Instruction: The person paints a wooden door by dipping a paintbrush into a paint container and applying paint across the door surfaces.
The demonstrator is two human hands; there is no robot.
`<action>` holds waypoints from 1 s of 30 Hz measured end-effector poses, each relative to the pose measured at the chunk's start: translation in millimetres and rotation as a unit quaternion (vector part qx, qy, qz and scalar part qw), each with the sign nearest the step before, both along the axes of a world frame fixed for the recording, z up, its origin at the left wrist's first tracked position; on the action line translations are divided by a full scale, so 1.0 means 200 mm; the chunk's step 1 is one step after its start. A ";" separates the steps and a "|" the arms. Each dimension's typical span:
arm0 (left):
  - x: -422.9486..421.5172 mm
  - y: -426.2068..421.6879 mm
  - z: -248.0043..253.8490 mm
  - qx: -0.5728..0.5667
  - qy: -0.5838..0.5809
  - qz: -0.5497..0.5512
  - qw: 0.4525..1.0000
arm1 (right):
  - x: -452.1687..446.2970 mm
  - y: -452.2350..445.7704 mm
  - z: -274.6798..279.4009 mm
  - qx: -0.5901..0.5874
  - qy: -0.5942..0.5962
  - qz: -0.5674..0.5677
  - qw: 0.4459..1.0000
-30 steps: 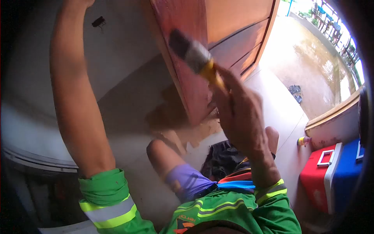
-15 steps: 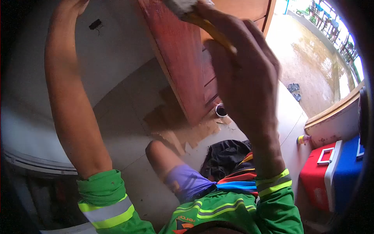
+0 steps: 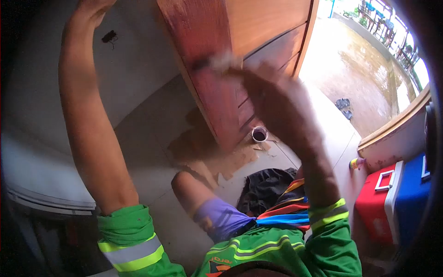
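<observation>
My right hand (image 3: 277, 94), blurred by motion, is closed on a paintbrush (image 3: 224, 63). The bristles are at the reddish-brown stained face of a wooden door (image 3: 207, 87); whether they touch it is too smeared to tell. My left arm reaches up to the top left, where only the base of my left hand (image 3: 94, 7) shows; its fingers are out of the frame. Below the door's lower end, a small white pot (image 3: 260, 134) of dark liquid stands beside brown cardboard (image 3: 230, 161) on the floor.
A black cloth (image 3: 263, 187) lies by my legs. On the right are a red cooler (image 3: 376, 203), a blue cooler (image 3: 410, 198) and a small bottle (image 3: 356, 163) near the door frame (image 3: 394, 121). Dark footwear (image 3: 343, 107) lies outside the doorway.
My right hand has come down and left from its raised place half a second ago, with the brush back over the door's lower part. The pot shows more fully. My left arm has shifted slightly.
</observation>
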State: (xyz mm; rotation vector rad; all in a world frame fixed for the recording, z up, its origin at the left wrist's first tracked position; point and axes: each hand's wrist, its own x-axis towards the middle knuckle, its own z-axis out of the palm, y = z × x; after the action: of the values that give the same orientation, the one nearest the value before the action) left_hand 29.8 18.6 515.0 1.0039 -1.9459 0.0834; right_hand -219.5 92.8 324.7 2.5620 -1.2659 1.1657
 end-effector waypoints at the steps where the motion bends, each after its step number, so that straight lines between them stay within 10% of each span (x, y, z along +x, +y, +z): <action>1: 0.04 -0.06 0.03 -0.002 -0.023 0.005 1.000 | -0.01 -0.01 0.17 -0.081 0.014 -0.033 0.996; 6: 0.11 -0.01 0.17 0.253 0.249 -0.117 0.927 | -0.01 -0.11 0.30 -0.162 -0.159 0.013 0.974; 13: -0.01 0.14 0.05 0.120 -0.002 -0.116 0.986 | -0.12 -0.03 -0.66 0.181 -0.015 -0.011 0.983; 21: -0.11 -0.22 -0.09 -0.205 0.084 -0.074 0.972 | -0.04 -0.17 0.06 -0.094 -0.233 -0.003 0.968; 30: 0.10 -0.27 -0.19 -0.199 0.164 -0.025 0.966 | -0.14 -0.08 -1.11 0.221 -0.142 -0.077 0.962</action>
State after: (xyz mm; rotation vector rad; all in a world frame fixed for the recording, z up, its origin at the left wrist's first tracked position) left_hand 49.8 -36.1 476.2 0.6547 -1.5681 0.2536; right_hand -248.1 76.8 103.2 2.5728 -1.9509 1.3899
